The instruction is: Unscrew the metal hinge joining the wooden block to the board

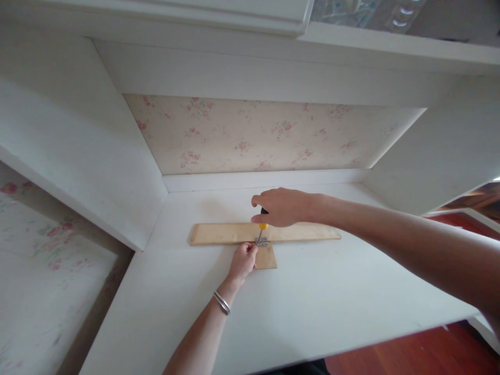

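My right hand (282, 207) is closed around the black and yellow handle of a screwdriver (263, 226), whose shaft points down at a small metal hinge (262, 241). The hinge lies across the joint between a long wooden board (219, 234) and a short wooden piece (267, 258). Fingers pinched, my left hand (244, 259) is at the hinge's left side, over the short piece's left edge. What those fingertips hold, if anything, is too small to make out. The screwdriver's tip meets the hinge near them.
The boards lie on a white desktop (312, 297) between a left side panel (78, 114) and a right side panel (437, 140). A white shelf (273, 73) overhangs the back, above floral wallpaper (242, 135). Red flooring (390, 354) shows past the front edge.
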`<state>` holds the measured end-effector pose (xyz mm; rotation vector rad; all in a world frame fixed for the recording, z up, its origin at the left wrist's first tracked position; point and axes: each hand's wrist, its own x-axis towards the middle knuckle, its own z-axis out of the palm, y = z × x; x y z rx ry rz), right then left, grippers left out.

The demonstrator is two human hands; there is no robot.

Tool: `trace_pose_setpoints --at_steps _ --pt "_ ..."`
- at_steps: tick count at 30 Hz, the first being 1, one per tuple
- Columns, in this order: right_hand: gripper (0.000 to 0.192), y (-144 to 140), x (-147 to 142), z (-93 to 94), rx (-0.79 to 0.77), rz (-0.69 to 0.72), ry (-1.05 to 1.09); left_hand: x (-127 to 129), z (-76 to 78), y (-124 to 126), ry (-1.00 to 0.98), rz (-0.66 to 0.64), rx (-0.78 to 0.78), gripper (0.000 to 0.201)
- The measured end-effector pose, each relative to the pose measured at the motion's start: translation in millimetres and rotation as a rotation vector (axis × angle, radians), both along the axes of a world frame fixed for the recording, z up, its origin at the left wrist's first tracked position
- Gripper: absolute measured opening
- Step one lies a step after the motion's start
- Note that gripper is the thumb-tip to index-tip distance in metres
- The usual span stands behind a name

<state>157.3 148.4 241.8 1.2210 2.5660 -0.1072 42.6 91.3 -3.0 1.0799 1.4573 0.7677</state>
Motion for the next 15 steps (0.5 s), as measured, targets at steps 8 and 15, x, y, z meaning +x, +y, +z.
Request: trace_pose_setpoints --at_steps 8,15 --pt "0.038 -1.2 -0.7 2.2 -0.019 0.012 -0.009 -0.1 0.6 0.8 -0.006 0.001 -0.003 0.022" --pt "0.033 -0.3 1.0 2.8 -0.011 0.068 0.044 0.7 1.2 -0.4 -0.026 0.025 0.013 0.021"
